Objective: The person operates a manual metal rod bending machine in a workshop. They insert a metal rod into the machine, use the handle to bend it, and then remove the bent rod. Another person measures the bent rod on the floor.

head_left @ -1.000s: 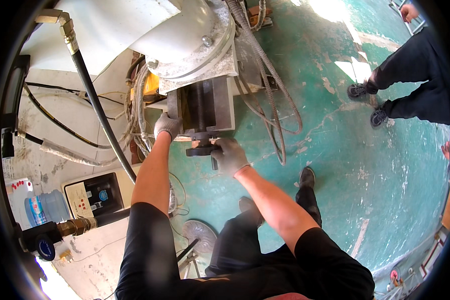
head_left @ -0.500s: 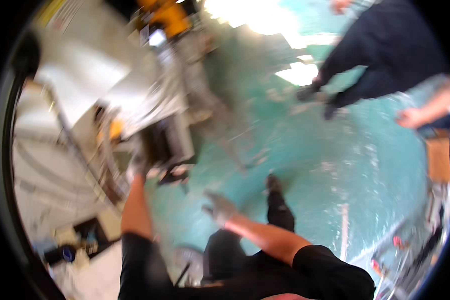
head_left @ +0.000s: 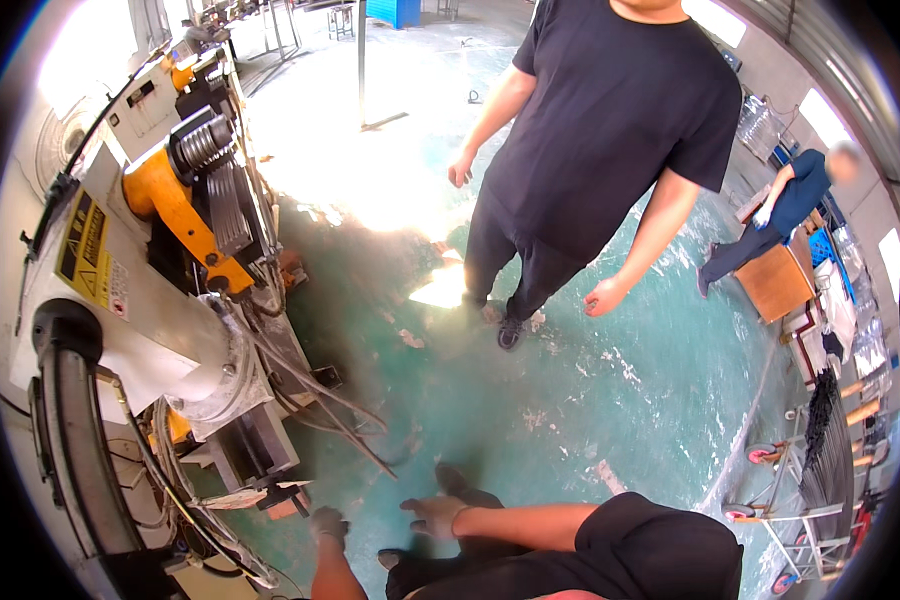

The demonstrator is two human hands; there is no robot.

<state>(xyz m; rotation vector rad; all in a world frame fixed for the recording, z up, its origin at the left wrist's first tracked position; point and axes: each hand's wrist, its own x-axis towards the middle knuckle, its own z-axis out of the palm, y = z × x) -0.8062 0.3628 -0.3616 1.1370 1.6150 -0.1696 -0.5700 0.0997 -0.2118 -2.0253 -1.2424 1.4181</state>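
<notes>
My left hand (head_left: 328,525), in a grey work glove, hangs loosely beside the low end of a machine, with nothing visible in it. Its fingers are slightly bent and only partly in sight. My right hand (head_left: 435,517), gloved too, is held in front of my body with fingers apart and empty. Closest to the left hand is a dark clamp-like metal part (head_left: 288,495) on the machine's lower edge. The white machine (head_left: 160,340) carries an orange arm (head_left: 185,220), a ribbed black cylinder and several hanging cables (head_left: 315,395).
A person in black (head_left: 610,130) stands ahead on the green floor (head_left: 570,420). Farther right, another person (head_left: 780,215) stands by a brown box (head_left: 775,280). A wheeled metal cart (head_left: 800,510) with long dark strips is at the right. A thick black hose (head_left: 85,450) runs down the left.
My view has lifted and steadied, bringing the other person's torso and the machine's upper part into sight. My left hand now appears lower and apart from the machine; the right stays in front of me.
</notes>
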